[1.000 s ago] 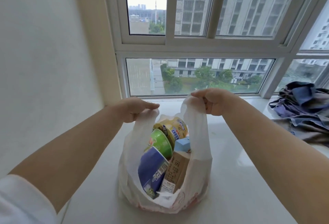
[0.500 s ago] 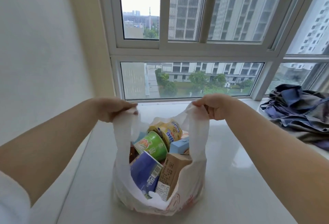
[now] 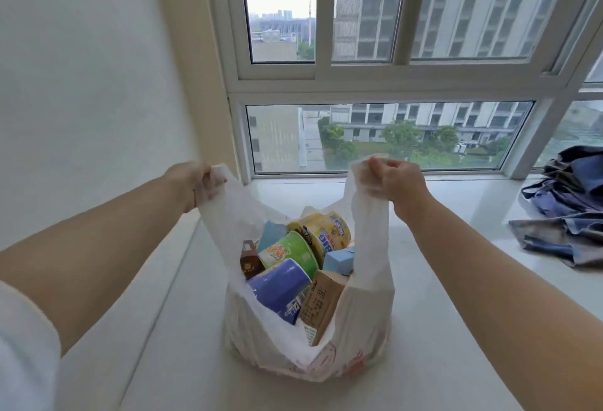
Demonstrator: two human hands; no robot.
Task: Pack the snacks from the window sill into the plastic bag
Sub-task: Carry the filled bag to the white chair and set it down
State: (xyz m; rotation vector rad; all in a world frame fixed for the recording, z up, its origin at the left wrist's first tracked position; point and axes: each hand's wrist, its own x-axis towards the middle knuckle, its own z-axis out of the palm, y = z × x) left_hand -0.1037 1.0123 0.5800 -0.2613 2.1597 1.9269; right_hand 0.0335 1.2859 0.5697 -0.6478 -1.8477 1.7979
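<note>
White thin plastic bag (image 3: 355, 338) sits at lower centre of frame on the pale window sill (image 3: 456, 361), mouth pulled wide w/ both handles stretched up & apart. Left hand (image 3: 192, 182), mid-left of frame, grips the left handle, fingers curled round bunched plastic; right hand (image 3: 396, 180), right of centre, is fisted round the right handle. Inside the bag, packed tight: yellow tub (image 3: 321, 231) at the back, green cup (image 3: 290, 252) lying tilted in front of it, blue cup (image 3: 277, 290) nearest the front, brown carton (image 3: 321, 306) upright at front right touching the blue cup, light blue box (image 3: 339, 260) behind the carton, small dark brown box (image 3: 249, 262) at the left edge, & a teal packet (image 3: 270, 234) behind that. Red print shows on the bag's lower front, too blurred to read. Crumpled blue clothing (image 3: 567, 211) lies on the sill at far right of frame, well apart from the bag.
</note>
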